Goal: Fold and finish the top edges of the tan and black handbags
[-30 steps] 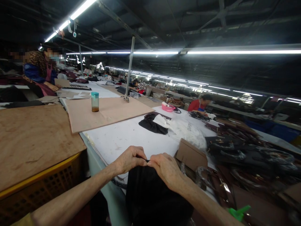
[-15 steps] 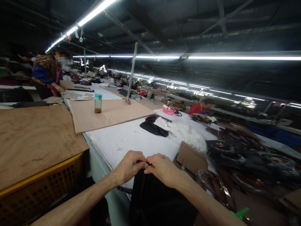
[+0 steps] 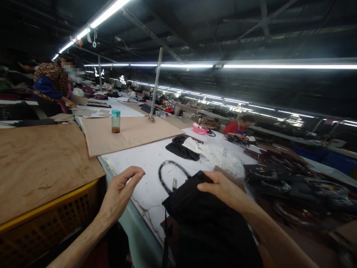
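A black bag (image 3: 206, 219) hangs from my right hand (image 3: 223, 188), whose thumb and fingers grip its top edge. Its dark looped handle (image 3: 170, 163) arches over the white table, and a small metal fitting (image 3: 174, 184) shows near the handle's base. To the left of the bag, my left hand (image 3: 119, 191) is held away from it, over the table's edge. Thumb and forefinger meet at the tips in a pinch; anything between them is too small to make out.
The white table (image 3: 134, 160) carries a tan board (image 3: 134, 137) with a bottle (image 3: 115, 122), black cloth (image 3: 181, 149), a clear plastic bag (image 3: 223, 158) and a pink basket (image 3: 200, 129). Dark bags (image 3: 292, 186) lie right. A yellow crate (image 3: 55, 212) stands left. Other people work farther off.
My hands, together at the black material before, have parted. The left moved left, off the bag; the right moved right and up with it, and the looped handle now shows.
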A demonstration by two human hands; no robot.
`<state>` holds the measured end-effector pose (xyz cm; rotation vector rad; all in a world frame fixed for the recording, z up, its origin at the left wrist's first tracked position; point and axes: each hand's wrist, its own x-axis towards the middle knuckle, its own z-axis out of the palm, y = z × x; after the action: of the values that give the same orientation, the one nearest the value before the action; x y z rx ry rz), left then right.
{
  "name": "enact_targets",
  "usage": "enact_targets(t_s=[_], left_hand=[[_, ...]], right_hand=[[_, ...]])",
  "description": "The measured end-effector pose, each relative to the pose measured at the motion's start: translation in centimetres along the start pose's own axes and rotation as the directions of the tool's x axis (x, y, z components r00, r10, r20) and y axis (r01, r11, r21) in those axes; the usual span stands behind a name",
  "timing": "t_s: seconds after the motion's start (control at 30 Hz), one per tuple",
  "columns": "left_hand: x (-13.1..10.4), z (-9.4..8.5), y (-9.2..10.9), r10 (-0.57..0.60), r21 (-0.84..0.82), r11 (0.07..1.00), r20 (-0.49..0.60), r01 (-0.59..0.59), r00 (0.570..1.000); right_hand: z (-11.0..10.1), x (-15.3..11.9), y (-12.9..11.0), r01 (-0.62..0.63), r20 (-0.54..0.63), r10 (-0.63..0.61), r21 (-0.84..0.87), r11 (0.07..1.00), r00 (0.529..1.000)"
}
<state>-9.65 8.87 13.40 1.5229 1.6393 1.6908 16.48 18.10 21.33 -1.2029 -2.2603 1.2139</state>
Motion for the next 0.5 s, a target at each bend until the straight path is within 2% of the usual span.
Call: enact_targets(t_s=[0.07,0.13,0.17,0.27,0.33,0.37,0.43,0.5], left_hand=[[0.1,-0.3,-2.4,-0.168,-0.037,0.985,0.043,0.169,0.985],[0.2,0.3,-4.6,-0.275,-0.104,0.948,0.211,0.302,0.938],[0.3,0.9,-5.4,-0.293,-0.143,0.925,0.318,0.351,0.902],[0.6,2.7,-6.2,-0.266,-0.214,0.859,0.588,0.465,0.764],[0.6,3.6,-5.6,-0.208,-0.238,0.83,0.706,0.504,0.677],[0.6,4.0,-5.0,-0.174,-0.256,0.821,0.739,0.511,0.65],[0.3,4.6,-3.5,-0.115,-0.299,0.818,0.752,0.492,0.649],[-0.1,5.0,-2.2,-0.154,-0.273,0.847,0.696,0.456,0.702]], right_hand=[[-1.4,-0.7,1.0,0.004,-0.055,0.016,0.345,0.939,0.998],[-1.7,-1.1,2.5,0.059,-0.163,0.042,0.567,0.822,0.986],[-1.5,-1.2,3.5,0.102,-0.231,0.062,0.635,0.766,0.971],[0.3,-0.9,7.2,0.236,-0.426,0.174,0.747,0.622,0.888],[1.8,-0.5,9.7,0.302,-0.492,0.242,0.782,0.545,0.836],[2.6,-0.4,10.8,0.324,-0.505,0.276,0.801,0.504,0.818],[3.8,-0.2,12.4,0.356,-0.514,0.316,0.824,0.441,0.798],[4.8,0.0,13.5,0.388,-0.532,0.315,0.821,0.419,0.786]])
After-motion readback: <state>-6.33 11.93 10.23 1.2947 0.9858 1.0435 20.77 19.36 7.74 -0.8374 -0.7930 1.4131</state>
